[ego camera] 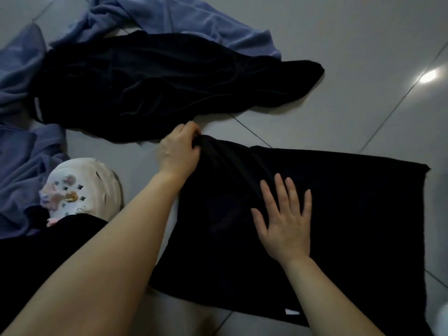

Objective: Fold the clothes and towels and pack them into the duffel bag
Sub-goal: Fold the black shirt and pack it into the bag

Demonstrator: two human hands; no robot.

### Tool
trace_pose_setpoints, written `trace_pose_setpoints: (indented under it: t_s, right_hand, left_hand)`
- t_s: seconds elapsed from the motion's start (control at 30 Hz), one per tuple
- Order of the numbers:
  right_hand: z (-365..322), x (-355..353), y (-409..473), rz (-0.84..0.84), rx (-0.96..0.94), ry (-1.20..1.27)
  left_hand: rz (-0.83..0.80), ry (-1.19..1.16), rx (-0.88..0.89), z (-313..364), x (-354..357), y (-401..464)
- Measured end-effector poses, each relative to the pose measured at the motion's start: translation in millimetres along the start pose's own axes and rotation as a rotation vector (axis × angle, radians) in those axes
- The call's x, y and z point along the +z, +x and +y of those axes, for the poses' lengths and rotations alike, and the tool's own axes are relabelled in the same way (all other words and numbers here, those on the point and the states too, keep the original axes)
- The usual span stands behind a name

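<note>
A black towel (351, 202) lies spread on the grey tiled floor in front of me. My left hand (179, 151) pinches its far left corner, which is lifted and bunched. My right hand (286, 219) lies flat on the middle of the towel, fingers straight and spread. A second black cloth (157, 86) lies crumpled on the floor beyond. Blue-purple cloth (194, 18) sprawls behind and to the left of it. No duffel bag is in view.
A white clog (82, 187) with charms is on my foot at the left, resting partly on more blue-purple cloth (21, 166). Bare tiled floor (363, 93) stretches to the right, with a bright light reflection on it.
</note>
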State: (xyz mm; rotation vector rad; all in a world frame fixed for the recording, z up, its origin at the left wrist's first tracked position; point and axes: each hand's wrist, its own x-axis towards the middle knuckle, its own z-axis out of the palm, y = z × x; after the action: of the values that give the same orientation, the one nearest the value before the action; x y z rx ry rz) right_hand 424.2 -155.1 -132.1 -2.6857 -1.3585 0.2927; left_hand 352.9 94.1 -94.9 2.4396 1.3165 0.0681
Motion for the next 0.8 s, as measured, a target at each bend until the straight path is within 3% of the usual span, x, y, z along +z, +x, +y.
trace_pose_setpoints:
  t_s: [0.1, 0.2, 0.27, 0.33, 0.4, 0.47, 0.57, 0.63, 0.7, 0.8]
  right_hand:
    - [-4, 1, 3, 0.052, 0.012, 0.025]
    - [-12, -5, 8, 0.069, 0.072, 0.078]
    - [-20, -11, 13, 0.080, 0.001, 0.077]
    - [-28, -10, 22, 0.050, -0.108, 0.061]
    - [-32, -6, 36, -0.008, -0.112, 0.051]
    - [-31, -3, 46, -0.053, -0.071, 0.039]
    - [-23, 0, 42, -0.045, -0.049, 0.001]
    - [-17, 0, 35, -0.008, -0.014, -0.007]
    - [-11, 1, 29, 0.001, 0.014, -0.017]
    - [-7, -2, 26, -0.031, 0.047, -0.016]
  left_hand:
    - [0.002, -0.078, 0.030, -14, -7, 15]
    - [-0.073, -0.542, -0.169, -25, -13, 18]
    - [-0.204, -0.823, -0.255, -25, -19, 17]
    - [-0.328, -0.944, -0.277, -23, -25, 18]
    - [-0.378, -0.918, -0.235, -23, -29, 18]
    - [-0.351, -0.668, -0.144, -22, -28, 19]
    - [-0.099, -0.174, 0.066, -19, -23, 18]
    - [0.060, -0.043, 0.234, -20, -22, 18]
    - [0.118, -0.032, 0.333, -18, -24, 21]
    - [0.046, -0.280, 0.118, -6, -29, 29]
